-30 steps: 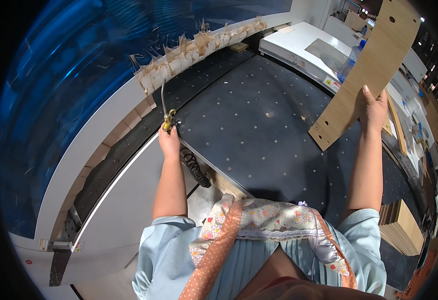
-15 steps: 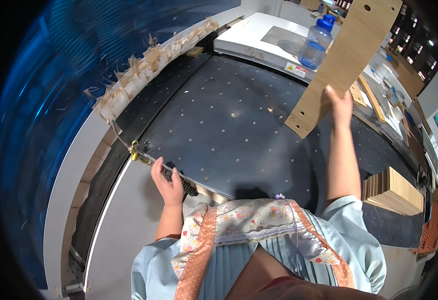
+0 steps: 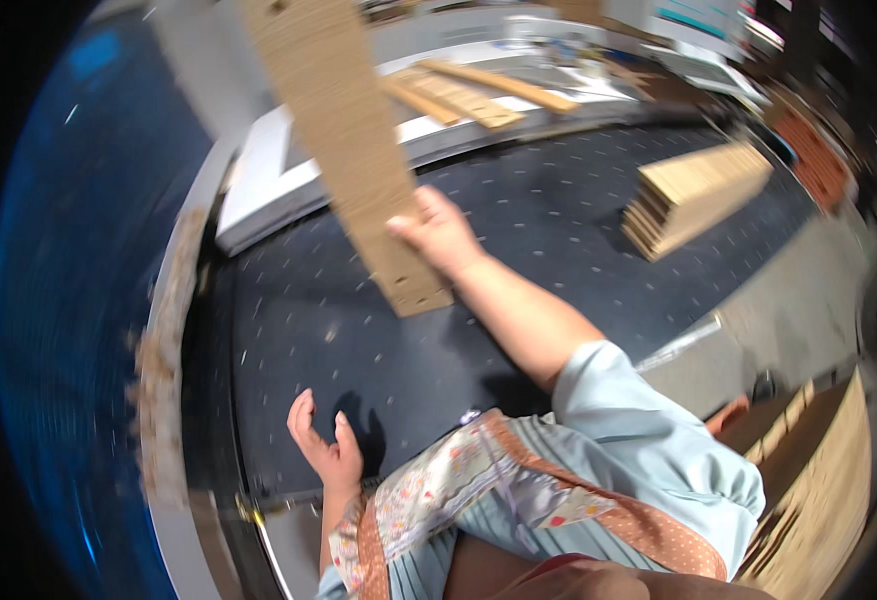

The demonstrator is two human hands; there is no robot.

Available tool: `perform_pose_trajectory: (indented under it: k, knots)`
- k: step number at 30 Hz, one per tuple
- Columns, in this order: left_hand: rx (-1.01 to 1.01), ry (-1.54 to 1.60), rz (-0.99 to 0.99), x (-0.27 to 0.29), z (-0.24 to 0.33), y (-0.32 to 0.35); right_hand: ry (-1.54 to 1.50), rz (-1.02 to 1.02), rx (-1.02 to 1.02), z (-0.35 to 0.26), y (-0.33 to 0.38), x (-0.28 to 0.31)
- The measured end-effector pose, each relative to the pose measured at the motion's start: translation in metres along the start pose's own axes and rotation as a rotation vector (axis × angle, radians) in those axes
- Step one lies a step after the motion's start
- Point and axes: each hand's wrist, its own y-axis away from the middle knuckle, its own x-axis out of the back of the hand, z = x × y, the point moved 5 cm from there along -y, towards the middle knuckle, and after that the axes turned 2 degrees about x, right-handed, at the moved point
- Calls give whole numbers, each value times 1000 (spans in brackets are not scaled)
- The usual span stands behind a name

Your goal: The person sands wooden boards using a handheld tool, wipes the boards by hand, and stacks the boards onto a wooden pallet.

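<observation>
Right-hand fingers [image 3: 411, 222] closed around the edge of a long brown perforated board [image 3: 344, 140], near its lower end, thumb across the face. Board held up off the dark dotted counter [image 3: 559, 210], tilted, its top running out of the upper edge of the view. Right hand [image 3: 442, 232] at the end of a bare forearm stretched forward from a pale blue sleeve [image 3: 649, 430].

Left-hand fingers [image 3: 301, 418] spread and curled upward, gripping nothing, just above the near edge of the counter. Left hand [image 3: 324, 445] close to the body, beside a floral apron strap [image 3: 449, 480].

Farther out on the counter, to the right, a stack of similar light wooden boards [image 3: 694, 195], well apart from the held board. Beyond it, several long wooden strips [image 3: 469, 95] lying on a white slab [image 3: 279, 190] at the far side. Along the left edge of the counter, a blurred strip of frayed, tan scraps [image 3: 164, 370]. Much of the view blurred.
</observation>
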Motion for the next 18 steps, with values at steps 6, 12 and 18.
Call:
perform_pose_trajectory:
  k: [6,12,18]
  knots:
    - [134,317,-544,-106,2,-46,-10,166,298,-42,44,48]
    - [-384,354,-987,-190,88,-26,115,596,581,-134,177,152]
    - [-711,546,-1241,-235,178,22,310,1329,671,-196,433,198]
